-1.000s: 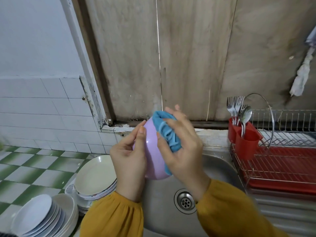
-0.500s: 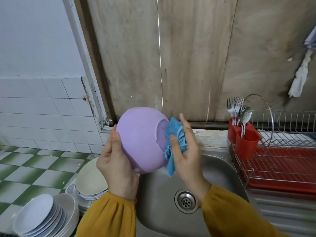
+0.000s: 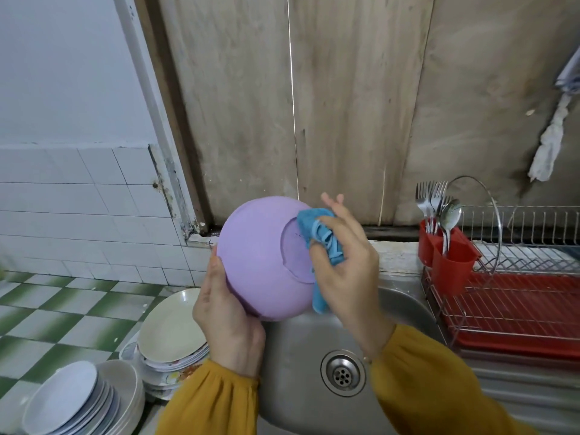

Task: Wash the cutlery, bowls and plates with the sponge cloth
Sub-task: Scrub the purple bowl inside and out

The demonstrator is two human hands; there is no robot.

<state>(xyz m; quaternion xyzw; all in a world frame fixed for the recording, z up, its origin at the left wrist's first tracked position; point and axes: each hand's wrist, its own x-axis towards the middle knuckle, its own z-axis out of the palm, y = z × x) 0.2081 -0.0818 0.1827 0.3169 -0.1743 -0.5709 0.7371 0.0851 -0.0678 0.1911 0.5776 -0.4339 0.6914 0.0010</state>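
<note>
At the lower left of the frame, the white plates (image 3: 62,400) and, just right of them, the cream plates (image 3: 171,334) sit in stacks on the checked counter (image 3: 47,315), close beside the sink's edge. At centre frame the left hand (image 3: 226,324) grips the purple bowl (image 3: 260,255) by its rim, thumb outside, with the bowl's underside facing the camera above the sink (image 3: 292,372). The right hand (image 3: 348,268) bunches the blue sponge cloth (image 3: 323,240) under thumb and fingers and presses it on the bowl's base. A good wipe, I judge, circles the foot ring and then the curved wall, with the left hand turning the bowl. There is open room over the basin. At right, the red cutlery holder (image 3: 452,265) and dish rack (image 3: 518,302) stand near that elbow's sweep.
</note>
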